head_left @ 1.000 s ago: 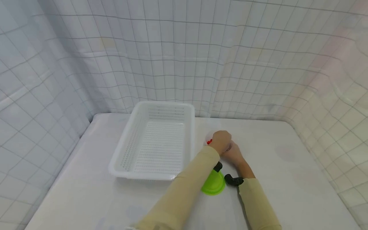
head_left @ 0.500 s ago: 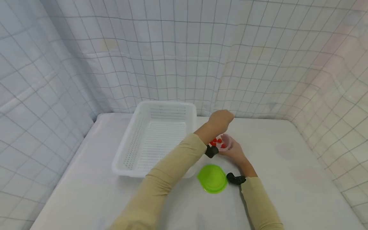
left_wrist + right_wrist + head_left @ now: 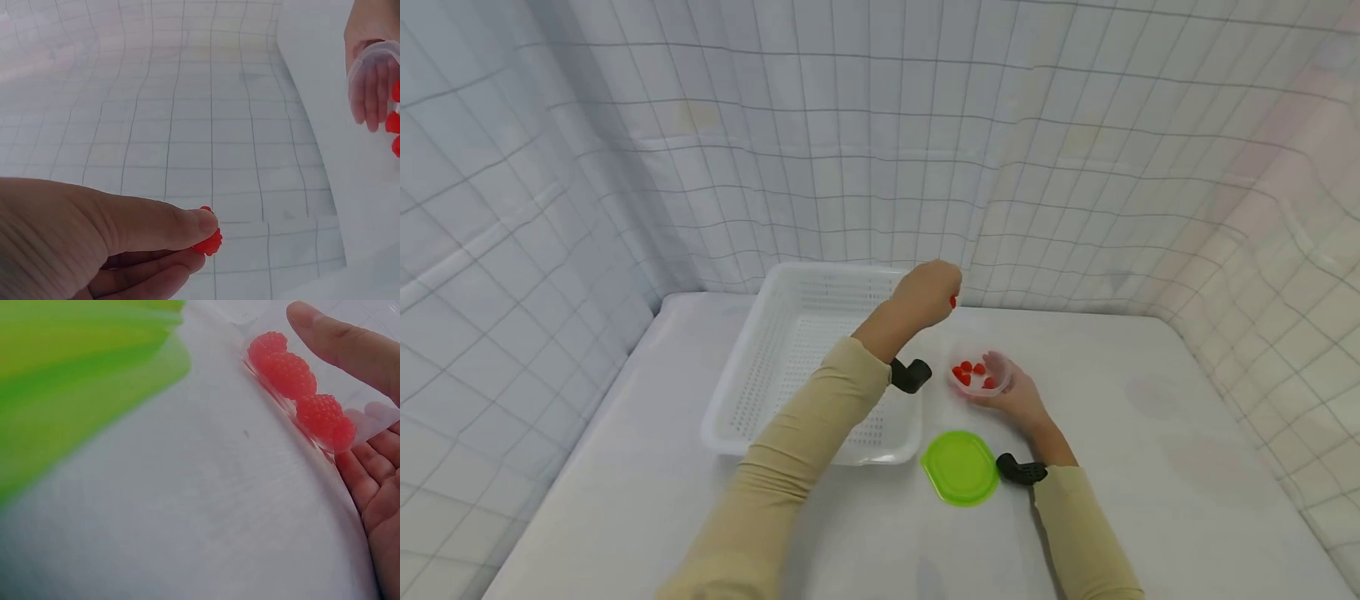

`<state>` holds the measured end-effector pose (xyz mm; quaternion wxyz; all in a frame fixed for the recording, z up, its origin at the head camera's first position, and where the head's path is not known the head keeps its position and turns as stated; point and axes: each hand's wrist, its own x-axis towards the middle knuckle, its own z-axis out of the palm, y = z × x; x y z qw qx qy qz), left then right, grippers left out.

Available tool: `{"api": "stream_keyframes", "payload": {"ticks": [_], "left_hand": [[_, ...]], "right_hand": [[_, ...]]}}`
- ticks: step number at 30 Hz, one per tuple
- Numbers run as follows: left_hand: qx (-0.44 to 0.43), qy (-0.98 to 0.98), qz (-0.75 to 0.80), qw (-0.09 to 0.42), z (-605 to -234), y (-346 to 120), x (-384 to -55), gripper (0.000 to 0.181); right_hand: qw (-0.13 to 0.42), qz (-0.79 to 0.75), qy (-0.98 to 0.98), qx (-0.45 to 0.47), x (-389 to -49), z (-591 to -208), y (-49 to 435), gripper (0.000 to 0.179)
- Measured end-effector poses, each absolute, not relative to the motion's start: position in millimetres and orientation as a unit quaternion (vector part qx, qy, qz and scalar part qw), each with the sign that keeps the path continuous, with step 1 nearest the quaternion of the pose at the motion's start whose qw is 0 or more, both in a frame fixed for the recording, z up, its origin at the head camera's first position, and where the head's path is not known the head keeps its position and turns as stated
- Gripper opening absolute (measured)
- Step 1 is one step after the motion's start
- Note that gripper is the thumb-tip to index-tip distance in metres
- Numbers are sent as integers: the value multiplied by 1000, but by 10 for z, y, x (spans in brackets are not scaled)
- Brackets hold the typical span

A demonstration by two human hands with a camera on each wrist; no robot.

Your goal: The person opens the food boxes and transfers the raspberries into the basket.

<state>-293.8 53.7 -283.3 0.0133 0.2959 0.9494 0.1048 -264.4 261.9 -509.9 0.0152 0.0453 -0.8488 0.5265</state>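
Observation:
My left hand (image 3: 927,293) pinches a red raspberry (image 3: 211,244) between thumb and fingers. In the head view this hand is raised at the back right corner of a white plastic basket (image 3: 775,383), with the forearm across the basket. My right hand (image 3: 1024,407) grips a small clear plastic container (image 3: 973,394) at its right side, fingers and thumb around the wall. Several raspberries (image 3: 320,415) lie at the bottom of the container, seen through its wall in the right wrist view.
A bright green round lid (image 3: 962,468) lies on the white table (image 3: 880,533), in front of the container and just right of the basket's front corner. Black wrist cameras (image 3: 1021,471) sit on both wrists. White grid-patterned curtains (image 3: 865,125) hang close behind the table and at both sides.
My left hand has risen out of the container with a raspberry and moved left to the basket's back corner. My right hand still holds the container in about the same place.

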Motion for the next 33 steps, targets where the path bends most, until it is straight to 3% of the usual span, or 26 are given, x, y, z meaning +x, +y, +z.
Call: {"api": "stream_keyframes", "payload": {"ticks": [6, 13, 18, 22, 27, 33], "left_hand": [[265, 956, 123, 23, -2970, 323, -3094, 15], [225, 964, 131, 42, -3242, 59, -3262, 39], [198, 969, 127, 78, -3447, -52, -3330, 35], [178, 973, 113, 98, -3554, -116, -3342, 10], [159, 973, 108, 126, -3694, -183, -3352, 30], [147, 970, 118, 154, -3830, -220, -3371, 34]], "right_hand": [[24, 518, -853, 55, -2631, -5073, 2646, 98], [23, 550, -832, 65, -2597, -5052, 2653, 93], [24, 544, -836, 62, -2584, -5065, 2656, 94], [25, 542, -838, 63, -2585, -5071, 2639, 93], [25, 542, -837, 62, -2592, -5078, 2624, 92], [20, 540, -840, 59, -2595, -5079, 2614, 92]]}}
